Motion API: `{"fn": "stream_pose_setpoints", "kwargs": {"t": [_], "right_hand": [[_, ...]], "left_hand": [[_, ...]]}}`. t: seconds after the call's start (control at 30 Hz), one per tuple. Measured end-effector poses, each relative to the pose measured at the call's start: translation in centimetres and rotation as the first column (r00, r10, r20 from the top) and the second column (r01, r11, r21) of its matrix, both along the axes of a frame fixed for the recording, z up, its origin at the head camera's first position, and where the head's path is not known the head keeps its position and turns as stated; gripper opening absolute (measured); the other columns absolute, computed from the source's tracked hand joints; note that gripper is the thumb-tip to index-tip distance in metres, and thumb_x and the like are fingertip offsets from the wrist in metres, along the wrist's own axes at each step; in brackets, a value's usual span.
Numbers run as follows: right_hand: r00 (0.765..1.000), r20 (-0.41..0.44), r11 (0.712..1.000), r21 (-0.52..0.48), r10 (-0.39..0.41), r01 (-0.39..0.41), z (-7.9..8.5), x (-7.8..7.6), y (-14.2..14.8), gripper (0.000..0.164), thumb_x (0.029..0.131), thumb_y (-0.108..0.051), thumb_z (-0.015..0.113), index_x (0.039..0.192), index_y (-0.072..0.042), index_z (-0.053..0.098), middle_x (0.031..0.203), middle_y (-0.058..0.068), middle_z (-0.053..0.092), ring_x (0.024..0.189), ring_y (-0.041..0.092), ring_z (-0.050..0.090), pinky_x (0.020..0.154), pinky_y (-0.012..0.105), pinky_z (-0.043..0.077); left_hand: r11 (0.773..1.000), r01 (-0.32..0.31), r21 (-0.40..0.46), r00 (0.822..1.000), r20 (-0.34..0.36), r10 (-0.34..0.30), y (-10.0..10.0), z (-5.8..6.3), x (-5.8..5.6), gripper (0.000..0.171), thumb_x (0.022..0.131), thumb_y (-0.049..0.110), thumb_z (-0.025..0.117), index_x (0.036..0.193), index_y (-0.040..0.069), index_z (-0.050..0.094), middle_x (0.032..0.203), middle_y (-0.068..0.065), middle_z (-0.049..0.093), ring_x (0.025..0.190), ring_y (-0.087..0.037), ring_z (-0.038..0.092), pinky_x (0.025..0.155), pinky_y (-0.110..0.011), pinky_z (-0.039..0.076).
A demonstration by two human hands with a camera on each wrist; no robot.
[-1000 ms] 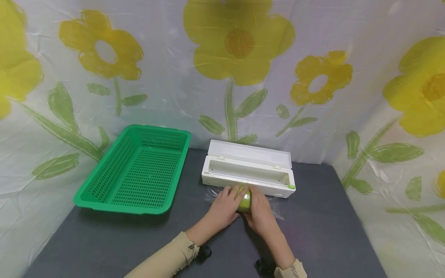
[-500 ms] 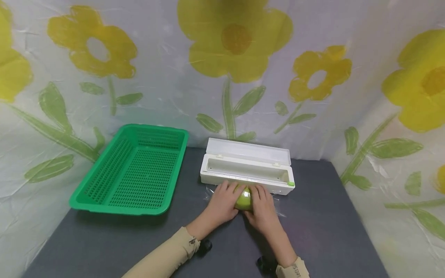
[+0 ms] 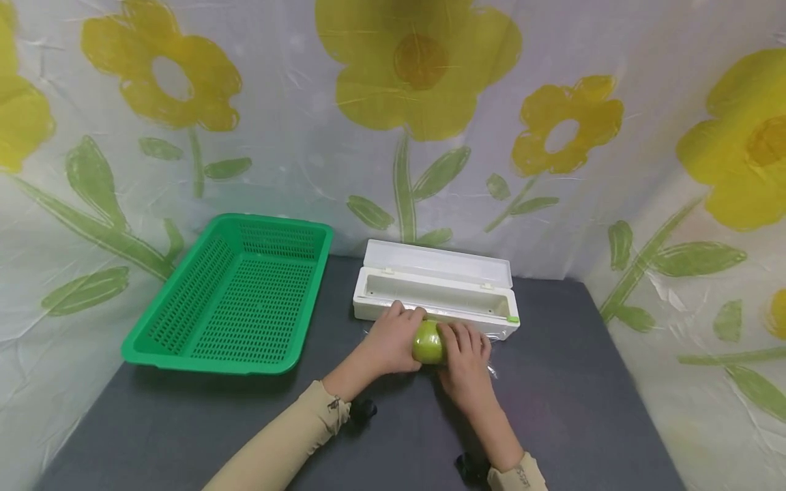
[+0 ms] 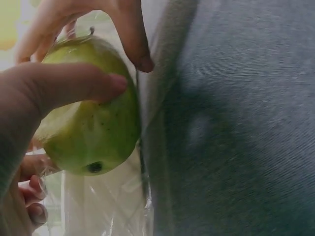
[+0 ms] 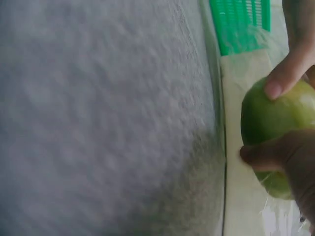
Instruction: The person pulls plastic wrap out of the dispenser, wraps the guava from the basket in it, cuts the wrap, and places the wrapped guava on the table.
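A green pear (image 3: 428,342) with a short stem and a dark bottom end sits between both hands, in front of the white film box. Clear plastic film (image 4: 98,201) lies against it and spreads under it. My left hand (image 3: 391,341) grips the pear from the left, its thumb across the near side in the left wrist view. On the other side, my right hand (image 3: 468,361) holds the pear's right end, fingers bent over the film. In the right wrist view, both thumbs press the pear (image 5: 275,115). Its far side is hidden.
The white cling film box (image 3: 432,310) stands behind the hands with its lid raised and a green slider at its right end. A green perforated basket (image 3: 227,365) stands to the left on the dark table (image 3: 583,409). A flowered curtain encloses the back and sides.
The left hand has moved slightly forward and turned over the pear's left side. The right hand's fingers have shifted right, toward the film edge. Less film shows on both sides now.
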State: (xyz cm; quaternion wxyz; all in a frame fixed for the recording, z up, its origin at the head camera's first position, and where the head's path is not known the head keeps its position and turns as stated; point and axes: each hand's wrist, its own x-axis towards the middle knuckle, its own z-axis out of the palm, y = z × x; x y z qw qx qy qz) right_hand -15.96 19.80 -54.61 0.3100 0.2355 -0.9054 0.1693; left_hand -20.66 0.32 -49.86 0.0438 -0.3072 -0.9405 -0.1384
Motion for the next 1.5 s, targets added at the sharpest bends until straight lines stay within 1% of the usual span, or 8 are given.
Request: {"fn": "stream_pose_setpoints", "kwargs": {"t": [0.13, 0.3, 0.5, 0.67, 0.83, 1.1, 1.2, 1.5], "right_hand": [[1.000, 0.000, 1.000, 0.015, -0.013, 0.013, 0.5, -0.5, 0.2, 0.083, 0.059, 0.000, 0.095, 0.134, -0.005, 0.062, 0.125, 0.017, 0.063, 0.119, 0.041, 0.055, 0.098, 0.066, 0.037], [0.998, 0.058, 0.999, 0.033, -0.014, 0.012, 1.3, -0.9, 0.4, 0.086, 0.061, -0.005, 0.098, 0.137, -0.005, 0.060, 0.128, 0.016, 0.063, 0.119, 0.040, 0.057, 0.099, 0.066, 0.037], [0.988, 0.157, 0.999, 0.047, 0.013, -0.021, 2.1, -1.0, 0.4, 0.086, 0.066, -0.013, 0.097, 0.141, -0.007, 0.057, 0.130, 0.016, 0.063, 0.120, 0.039, 0.057, 0.099, 0.065, 0.037], [0.962, 0.270, 0.998, 0.025, 0.043, -0.052, 2.9, -1.0, 0.8, 0.087, 0.070, -0.017, 0.096, 0.146, -0.008, 0.054, 0.132, 0.016, 0.064, 0.123, 0.038, 0.056, 0.103, 0.066, 0.035], [0.935, 0.345, 0.996, -0.028, 0.086, -0.081, 3.4, -0.8, 1.5, 0.086, 0.075, -0.018, 0.094, 0.149, -0.005, 0.053, 0.132, 0.017, 0.065, 0.125, 0.041, 0.055, 0.106, 0.069, 0.032], [0.930, 0.355, 0.996, -0.024, 0.093, -0.090, 3.8, -0.7, 1.5, 0.084, 0.078, -0.021, 0.092, 0.151, -0.004, 0.052, 0.133, 0.017, 0.065, 0.124, 0.041, 0.057, 0.106, 0.071, 0.032], [0.938, 0.332, 0.995, -0.027, 0.096, -0.092, 3.8, -0.8, 1.5, 0.084, 0.079, -0.023, 0.092, 0.151, -0.004, 0.053, 0.132, 0.017, 0.066, 0.123, 0.040, 0.057, 0.105, 0.071, 0.033], [0.990, 0.144, 1.000, 0.008, -0.009, 0.008, 3.8, -0.6, 0.8, 0.091, 0.074, -0.027, 0.096, 0.152, -0.007, 0.052, 0.145, 0.022, 0.057, 0.135, 0.045, 0.050, 0.107, 0.075, 0.030]], "left_hand": [[1.000, 0.000, -0.008, 1.000, 0.023, 0.000, 0.0, 0.4, 0.0, 0.085, 0.071, 0.043, 0.097, 0.139, 0.012, 0.057, 0.122, -0.003, 0.070, 0.106, -0.023, 0.049, 0.094, -0.040, 0.047], [0.998, -0.017, -0.067, 0.992, -0.123, 0.009, 0.2, 0.1, 1.0, 0.100, 0.075, 0.055, 0.093, 0.152, 0.009, 0.049, 0.139, -0.009, 0.060, 0.123, -0.028, 0.050, 0.105, -0.045, 0.046], [0.997, -0.062, -0.037, 0.931, -0.363, 0.045, -0.1, -1.1, 2.5, 0.099, 0.071, 0.055, 0.097, 0.150, 0.013, 0.054, 0.137, -0.008, 0.062, 0.122, -0.032, 0.053, 0.102, -0.048, 0.049], [0.991, -0.131, -0.011, 0.914, -0.388, 0.117, -0.6, -2.6, 2.1, 0.102, 0.065, 0.054, 0.100, 0.149, 0.016, 0.057, 0.132, -0.005, 0.066, 0.120, -0.030, 0.053, 0.094, -0.045, 0.050], [0.990, -0.139, 0.018, 0.901, -0.413, 0.134, -0.4, -3.4, 1.7, 0.110, 0.061, 0.058, 0.101, 0.151, 0.014, 0.054, 0.133, -0.006, 0.064, 0.119, -0.029, 0.053, 0.091, -0.045, 0.049], [0.996, -0.040, 0.074, 0.782, -0.618, 0.077, -0.1, -3.8, 1.8, 0.098, 0.061, 0.052, 0.102, 0.142, 0.018, 0.061, 0.132, -0.005, 0.064, 0.119, -0.029, 0.051, 0.093, -0.047, 0.042], [0.997, -0.023, 0.077, 0.788, -0.612, 0.066, 0.0, -3.7, 1.3, 0.094, 0.061, 0.050, 0.103, 0.139, 0.015, 0.063, 0.125, -0.007, 0.066, 0.116, -0.030, 0.054, 0.094, -0.048, 0.044], [0.998, -0.056, 0.003, 0.857, -0.513, 0.050, 0.7, -1.6, 0.3, 0.092, 0.065, 0.051, 0.099, 0.140, 0.014, 0.062, 0.121, -0.010, 0.066, 0.114, -0.031, 0.056, 0.096, -0.049, 0.047]]}}
